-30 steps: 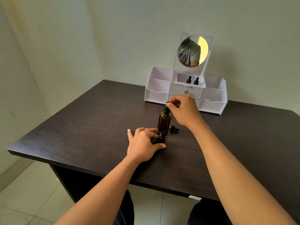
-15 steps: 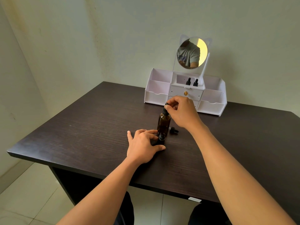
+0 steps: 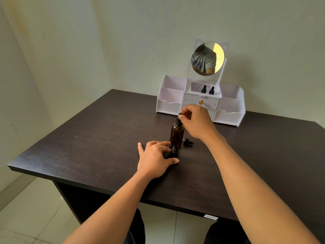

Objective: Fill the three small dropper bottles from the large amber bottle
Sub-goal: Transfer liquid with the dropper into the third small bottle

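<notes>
Reader: Fingers of right hand (image 3: 197,122)?
Legend: Pinching black dropper cap (image 3: 180,116) atop large amber bottle (image 3: 177,133), upright on worktop (image 3: 105,138).
Reader: Left hand (image 3: 154,157)?
Legend: Fingers grip uncapped small dropper bottle (image 3: 175,151) just before it; two capped dropper bottles (image 3: 203,89) (image 3: 211,90) stand in white organizer (image 3: 171,103).

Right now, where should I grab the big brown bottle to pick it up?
Probably wrap around the wide round body of the big brown bottle, coming from its left. It stands upright, the right hand pinches its black top, the small bottle held by the left hand sits in front, and a loose dropper cap lies on its right.
</notes>
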Demonstrator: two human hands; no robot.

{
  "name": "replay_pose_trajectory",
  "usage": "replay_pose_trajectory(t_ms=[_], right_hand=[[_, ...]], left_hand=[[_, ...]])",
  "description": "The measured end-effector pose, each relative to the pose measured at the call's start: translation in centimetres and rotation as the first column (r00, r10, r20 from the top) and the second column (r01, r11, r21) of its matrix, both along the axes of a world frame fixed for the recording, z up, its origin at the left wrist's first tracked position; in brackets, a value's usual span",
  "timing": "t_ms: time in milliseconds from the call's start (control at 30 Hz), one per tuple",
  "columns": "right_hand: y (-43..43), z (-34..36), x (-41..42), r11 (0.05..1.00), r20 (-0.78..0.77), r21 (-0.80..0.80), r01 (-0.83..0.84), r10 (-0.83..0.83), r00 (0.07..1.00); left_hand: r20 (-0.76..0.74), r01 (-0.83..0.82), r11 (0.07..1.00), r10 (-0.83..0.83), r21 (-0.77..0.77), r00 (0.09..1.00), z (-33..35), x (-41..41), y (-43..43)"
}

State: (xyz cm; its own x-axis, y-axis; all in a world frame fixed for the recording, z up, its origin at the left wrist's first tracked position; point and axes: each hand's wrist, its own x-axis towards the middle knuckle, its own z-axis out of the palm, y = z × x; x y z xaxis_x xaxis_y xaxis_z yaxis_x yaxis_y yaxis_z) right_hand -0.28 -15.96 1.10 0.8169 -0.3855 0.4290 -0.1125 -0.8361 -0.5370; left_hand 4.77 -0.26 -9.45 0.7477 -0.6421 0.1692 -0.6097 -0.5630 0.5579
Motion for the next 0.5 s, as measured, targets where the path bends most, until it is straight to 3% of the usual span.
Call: replay_pose_trajectory(t_ms=[500], right_hand=[[-0.08,-0.27,0.23,1.000,0.025,-0.005,0.017,-0.017,1.000]], left_hand=[[0.002,0.010,1.000,-0.010,0.013,1.000,0.07,-0.02,0.15]])
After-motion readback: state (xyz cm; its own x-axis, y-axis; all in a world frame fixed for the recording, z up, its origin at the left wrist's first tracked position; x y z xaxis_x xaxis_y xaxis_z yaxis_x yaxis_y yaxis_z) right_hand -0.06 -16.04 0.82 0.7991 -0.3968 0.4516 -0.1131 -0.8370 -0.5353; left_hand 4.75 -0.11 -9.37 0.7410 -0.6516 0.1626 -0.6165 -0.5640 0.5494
